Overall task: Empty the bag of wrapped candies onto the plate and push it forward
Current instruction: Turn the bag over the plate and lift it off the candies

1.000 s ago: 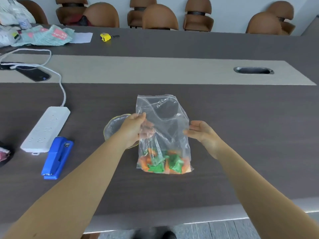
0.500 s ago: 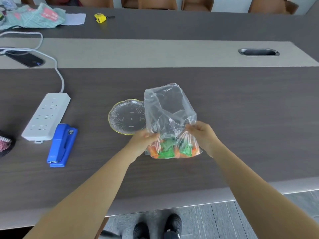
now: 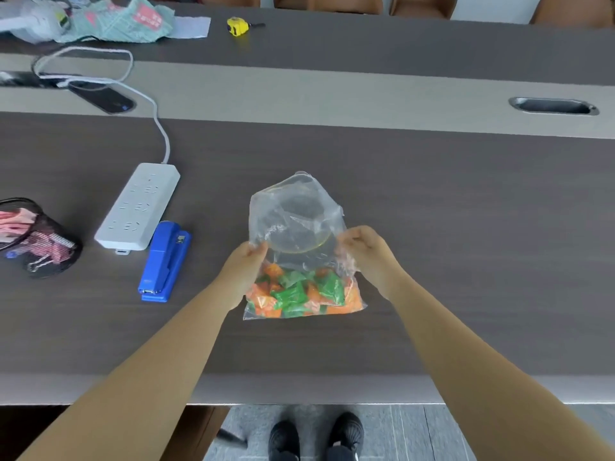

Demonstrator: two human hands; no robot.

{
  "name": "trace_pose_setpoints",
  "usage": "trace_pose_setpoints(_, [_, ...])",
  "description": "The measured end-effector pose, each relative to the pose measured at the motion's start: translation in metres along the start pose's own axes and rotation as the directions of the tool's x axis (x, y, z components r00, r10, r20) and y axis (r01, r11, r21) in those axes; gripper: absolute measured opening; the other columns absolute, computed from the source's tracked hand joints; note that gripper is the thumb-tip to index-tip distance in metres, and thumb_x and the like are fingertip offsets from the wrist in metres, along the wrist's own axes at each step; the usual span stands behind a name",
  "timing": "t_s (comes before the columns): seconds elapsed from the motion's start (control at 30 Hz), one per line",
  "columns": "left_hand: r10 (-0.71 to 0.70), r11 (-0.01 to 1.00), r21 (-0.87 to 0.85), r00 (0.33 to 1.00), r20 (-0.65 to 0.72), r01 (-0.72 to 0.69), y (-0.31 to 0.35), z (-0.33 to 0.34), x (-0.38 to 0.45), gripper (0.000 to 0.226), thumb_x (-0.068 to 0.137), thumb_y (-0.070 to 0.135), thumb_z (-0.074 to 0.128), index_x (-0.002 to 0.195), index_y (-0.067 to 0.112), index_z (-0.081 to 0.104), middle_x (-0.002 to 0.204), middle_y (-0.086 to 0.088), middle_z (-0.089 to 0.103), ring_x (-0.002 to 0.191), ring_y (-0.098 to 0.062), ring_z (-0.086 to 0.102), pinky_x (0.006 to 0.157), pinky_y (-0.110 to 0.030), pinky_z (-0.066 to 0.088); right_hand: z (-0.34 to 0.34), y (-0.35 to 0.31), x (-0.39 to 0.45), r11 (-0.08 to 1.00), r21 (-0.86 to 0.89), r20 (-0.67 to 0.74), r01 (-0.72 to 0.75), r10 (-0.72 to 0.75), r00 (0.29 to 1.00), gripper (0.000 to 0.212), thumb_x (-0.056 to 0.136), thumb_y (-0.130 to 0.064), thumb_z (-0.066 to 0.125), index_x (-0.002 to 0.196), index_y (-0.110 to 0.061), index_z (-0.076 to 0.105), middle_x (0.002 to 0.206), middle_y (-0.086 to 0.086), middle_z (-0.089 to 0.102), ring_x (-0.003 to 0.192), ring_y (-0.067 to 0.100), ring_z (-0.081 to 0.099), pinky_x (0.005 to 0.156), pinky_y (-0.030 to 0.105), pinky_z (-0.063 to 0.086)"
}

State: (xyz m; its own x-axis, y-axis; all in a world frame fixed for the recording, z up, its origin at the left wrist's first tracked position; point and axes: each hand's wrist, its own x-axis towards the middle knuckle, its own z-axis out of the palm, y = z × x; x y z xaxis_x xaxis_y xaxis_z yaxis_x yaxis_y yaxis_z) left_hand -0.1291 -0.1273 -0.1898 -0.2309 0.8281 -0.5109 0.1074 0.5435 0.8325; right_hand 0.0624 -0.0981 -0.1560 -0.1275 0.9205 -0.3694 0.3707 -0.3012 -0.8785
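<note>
pinched at its two side edges by the left hand (image 3: 244, 266) and the right hand (image 3: 364, 249), a clear plastic bag (image 3: 296, 224) is held over the glass plate (image 3: 317, 246), seen through it; orange and green wrapped candies (image 3: 299, 294) are bunched at its near end, right of the blue stapler (image 3: 165, 261).

We see an evenly and brightly lit scene, the light soft and diffuse, its source out of view. Shadows on the surface (image 3: 432, 227) are faint; a weak one lies beside the stapler (image 3: 164, 261). The clear bag (image 3: 296, 214) carries pale sheen that veils what lies behind it. Straight edges bow toward the frame's borders, and fine detail is slightly soft throughout.
</note>
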Motion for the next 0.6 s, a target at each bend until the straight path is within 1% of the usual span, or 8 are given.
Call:
trace_pose_setpoints(0.13, [-0.037,0.999,-0.032,0.999,0.028,0.038,-0.011,-0.005,0.009,0.036,0.084,0.051,0.042,0.073,0.018,0.050,0.096,-0.008,0.047,0.084,-0.027,0.044,0.060,-0.032,0.034,-0.006,0.018,-0.006,0.990,-0.098,0.142,-0.100,0.113,0.983,0.051,0.078,-0.028,0.064,0.124,-0.010,0.050,0.119,0.001,0.056,0.107,0.018,0.054,0.087,0.029,0.040])
trace_pose_setpoints(0.17, [-0.033,0.998,-0.049,0.998,0.052,0.036,-0.012,-0.006,0.009,0.038,0.083,0.052,0.043,0.073,0.018,0.054,0.096,-0.008,0.047,0.085,-0.027,0.044,0.065,-0.034,0.037,-0.008,0.024,-0.008,0.981,-0.149,0.190,-0.121,0.148,0.970,0.053,0.076,-0.026,0.067,0.124,-0.012,0.050,0.123,0.002,0.057,0.110,0.019,0.054,0.090,0.031,0.042])
trace_pose_setpoints(0.23, [-0.034,0.997,-0.065,0.990,0.139,0.043,-0.013,-0.010,0.001,0.047,0.075,0.060,0.051,0.079,0.015,0.063,0.098,-0.012,0.053,0.090,-0.026,0.048,0.082,-0.040,0.040,-0.007,0.032,-0.013,0.963,-0.231,0.231,-0.137,0.191,0.954,0.051,0.073,-0.018,0.069,0.121,-0.013,0.054,0.122,0.004,0.059,0.112,0.023,0.056,0.094,0.037,0.044])
trace_pose_setpoints(0.3, [-0.048,0.999,0.013,0.973,0.227,0.046,-0.016,-0.017,-0.005,0.063,0.061,0.063,0.064,0.096,0.011,0.065,0.105,-0.019,0.057,0.095,-0.028,0.053,0.091,-0.038,0.039,-0.004,0.034,-0.014,0.956,-0.262,0.194,-0.129,0.184,0.964,0.047,0.071,-0.012,0.070,0.117,-0.009,0.057,0.116,0.008,0.062,0.108,0.027,0.058,0.095,0.040,0.046])
trace_pose_setpoints(0.37, [-0.075,0.991,0.129,0.956,0.285,0.040,-0.020,-0.022,-0.010,0.059,0.059,0.042,0.074,0.107,0.011,0.057,0.111,-0.014,0.059,0.103,-0.025,0.057,0.096,-0.034,0.040,-0.001,0.033,-0.014,0.948,-0.295,0.146,-0.118,0.167,0.975,0.042,0.073,-0.013,0.068,0.114,-0.006,0.060,0.116,0.013,0.064,0.107,0.033,0.059,0.094,0.045,0.046])
trace_pose_setpoints(0.43, [-0.100,0.970,0.240,0.941,0.324,0.021,-0.026,-0.023,-0.011,0.061,0.050,0.027,0.077,0.106,0.016,0.055,0.108,-0.004,0.060,0.102,-0.019,0.058,0.096,-0.032,0.043,0.002,0.030,-0.015,0.945,-0.300,0.115,-0.127,0.169,0.979,0.038,0.076,-0.017,0.066,0.112,-0.004,0.062,0.116,0.019,0.065,0.100,0.038,0.061,0.087,0.046,0.049])
trace_pose_setpoints(0.5, [-0.089,0.951,0.308,0.952,0.292,-0.005,-0.030,-0.022,-0.011,0.065,0.052,0.022,0.081,0.111,0.012,0.055,0.107,-0.002,0.061,0.101,-0.017,0.058,0.095,-0.030,0.046,0.006,0.029,-0.016,0.951,-0.279,0.091,-0.135,0.166,0.982,0.035,0.080,-0.020,0.062,0.110,-0.001,0.061,0.112,0.023,0.065,0.078,0.032,0.058,0.065,0.038,0.047])
trace_pose_setpoints(0.6, [-0.020,0.969,0.245,0.979,0.201,-0.030,-0.023,-0.019,-0.015,0.035,0.069,0.011,0.075,0.098,0.010,0.055,0.086,0.003,0.058,0.089,-0.014,0.054,0.075,-0.018,0.042,0.010,0.027,-0.017,0.961,-0.238,0.033,-0.140,0.152,0.988,0.029,0.085,-0.025,0.056,0.105,-0.005,0.060,0.087,0.011,0.061,0.059,0.016,0.045,0.052,0.025,0.033])
